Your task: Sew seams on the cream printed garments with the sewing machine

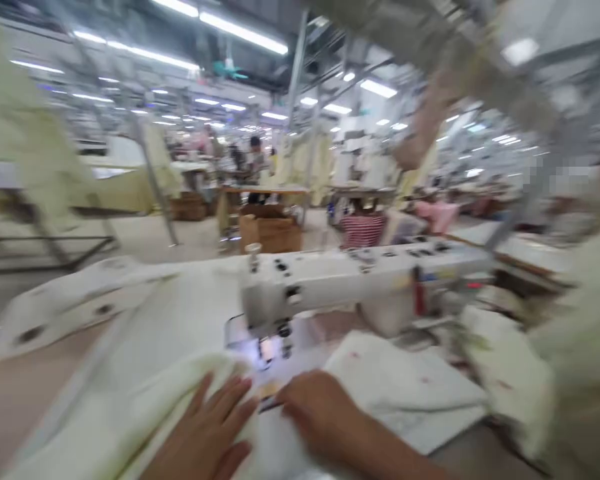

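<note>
Grip: left hand [205,433] flat, fingers spread, pressing the cloth [145,400], holding nothing. Right hand [320,413] knuckles up on the cloth; blur hides whether it pinches. Cloth lies on the bench [10,397], near side of the machine [340,280], its edge just short of the needle [267,350]. Judged: cloth positioned, bulk not yet fed. Folded stack [405,387] at right.
</note>
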Demonstrator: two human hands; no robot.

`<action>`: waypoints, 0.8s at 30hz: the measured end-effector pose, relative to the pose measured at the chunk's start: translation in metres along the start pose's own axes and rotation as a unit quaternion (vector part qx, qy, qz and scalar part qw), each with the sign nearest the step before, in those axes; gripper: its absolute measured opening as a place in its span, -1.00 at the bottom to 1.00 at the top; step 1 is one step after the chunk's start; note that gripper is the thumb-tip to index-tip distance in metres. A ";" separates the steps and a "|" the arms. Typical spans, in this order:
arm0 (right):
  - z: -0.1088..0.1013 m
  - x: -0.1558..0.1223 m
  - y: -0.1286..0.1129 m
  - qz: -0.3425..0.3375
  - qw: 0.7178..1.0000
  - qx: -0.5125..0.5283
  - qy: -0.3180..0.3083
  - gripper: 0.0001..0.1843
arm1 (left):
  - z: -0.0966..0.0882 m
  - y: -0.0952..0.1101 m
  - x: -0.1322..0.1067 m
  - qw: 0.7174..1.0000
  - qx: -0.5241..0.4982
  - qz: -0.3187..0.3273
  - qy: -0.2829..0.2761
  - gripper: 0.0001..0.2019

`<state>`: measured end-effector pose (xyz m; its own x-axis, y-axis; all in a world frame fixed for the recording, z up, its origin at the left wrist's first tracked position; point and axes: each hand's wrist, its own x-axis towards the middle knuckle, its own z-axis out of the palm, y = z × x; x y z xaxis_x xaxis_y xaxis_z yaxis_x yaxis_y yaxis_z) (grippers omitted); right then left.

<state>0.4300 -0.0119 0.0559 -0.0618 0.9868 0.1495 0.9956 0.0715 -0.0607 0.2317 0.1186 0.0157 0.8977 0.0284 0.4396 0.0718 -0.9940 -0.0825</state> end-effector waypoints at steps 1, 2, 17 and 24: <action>0.006 0.004 0.001 -0.020 1.000 0.023 -0.001 -0.74 | -0.010 0.005 0.001 0.998 -0.010 -0.042 -0.050 -0.68; 0.011 0.009 0.003 -0.033 0.999 0.042 0.000 -0.78 | -0.016 0.009 0.004 0.991 -0.031 -0.092 -0.096 -0.66; 0.045 0.060 0.039 -0.003 0.997 0.006 0.083 -0.73 | -0.003 0.003 0.021 0.962 -0.096 -0.208 -0.147 -0.51; 0.059 0.070 0.058 0.072 0.993 0.008 0.094 -0.73 | 0.006 -0.008 0.034 0.960 -0.101 -0.222 -0.139 -0.53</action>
<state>0.4793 0.0697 0.0051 0.0963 0.9427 0.3195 0.9918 -0.0638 -0.1106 0.2645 0.1283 0.0262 0.8810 0.4538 0.1336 0.4142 -0.8764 0.2456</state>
